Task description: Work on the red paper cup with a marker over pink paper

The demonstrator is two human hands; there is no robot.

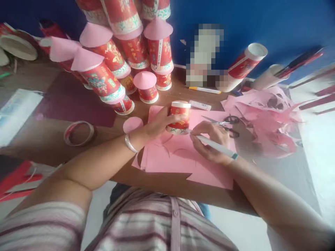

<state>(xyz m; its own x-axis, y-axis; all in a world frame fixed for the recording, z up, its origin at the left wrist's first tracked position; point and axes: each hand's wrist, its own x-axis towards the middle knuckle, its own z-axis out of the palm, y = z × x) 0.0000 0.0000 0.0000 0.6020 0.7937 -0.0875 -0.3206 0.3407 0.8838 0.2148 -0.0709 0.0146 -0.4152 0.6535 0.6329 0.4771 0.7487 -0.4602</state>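
My left hand point(157, 126) is closed around a small red paper cup point(179, 116) that stands upside down on a stack of pink paper sheets point(183, 160). My right hand point(210, 141) grips a white pen point(217, 146), its tip touching the paper at the cup's base. A silver bangle sits on my left wrist. A cut pink paper circle point(133, 124) lies just left of the sheets.
Stacked red cups topped with pink paper cones point(125, 59) fill the back left. Scissors point(225, 123) lie beside pink paper scraps point(264, 118) at right. A tape roll point(78, 133) lies at left. A marker point(205, 90) and a glue stick point(200, 104) lie behind the cup.
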